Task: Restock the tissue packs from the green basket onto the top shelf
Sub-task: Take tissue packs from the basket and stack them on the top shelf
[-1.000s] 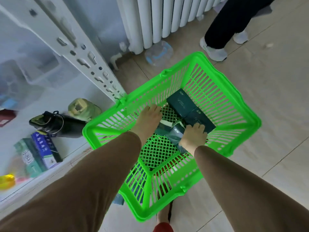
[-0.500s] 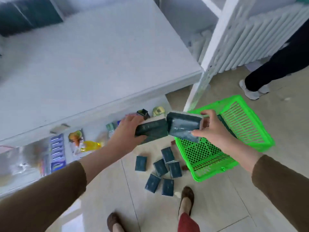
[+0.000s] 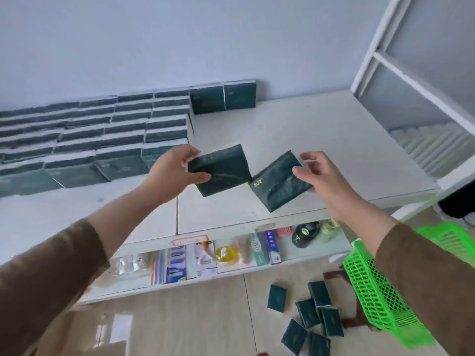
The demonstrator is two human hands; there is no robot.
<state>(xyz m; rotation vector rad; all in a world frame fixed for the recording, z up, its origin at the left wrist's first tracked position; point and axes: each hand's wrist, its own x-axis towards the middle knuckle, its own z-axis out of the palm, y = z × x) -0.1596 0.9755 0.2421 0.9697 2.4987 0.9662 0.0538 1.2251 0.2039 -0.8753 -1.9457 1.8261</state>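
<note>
Both hands up over the top shelf [image 3: 295, 140], one dark green tissue pack each! Left hand [image 3: 172, 170] pinches the left pack [image 3: 221, 170] by its left edge, thumb underneath, fingers on top. Right hand [image 3: 323, 181] grips the right pack [image 3: 280, 183] at its right end, thumb on the near face, fingers curled behind. Both packs are tilted and hang above the bare white shelf, corners all but touching.

Writing: a small pale logo on the right pack's near left corner, too tiny to read. A red-edged label [image 3: 190, 240] sits on the shelf's front lip, text unreadable. Blue and white boxes on the lower shelf [image 3: 231, 271] carry print, blurred.

The packs are flat, glossy and soft-wrapped, deep green with faint creases.

Far left on the top shelf, stacked packs [image 3: 90, 140] fill rows back to the wall, white edges showing; two more [image 3: 223, 98] stand upright at the far end of the row. Right of them the shelf is free.

Down on the floor, loose packs [image 3: 308, 314] lie scattered just left of the green basket [image 3: 370, 286], near right, partly behind the right sleeve. Lower shelf holds a yellow item [image 3: 226, 255], a black cap-like thing [image 3: 305, 235] and small packets. White shelf frame [image 3: 380, 60] rises far right.
</note>
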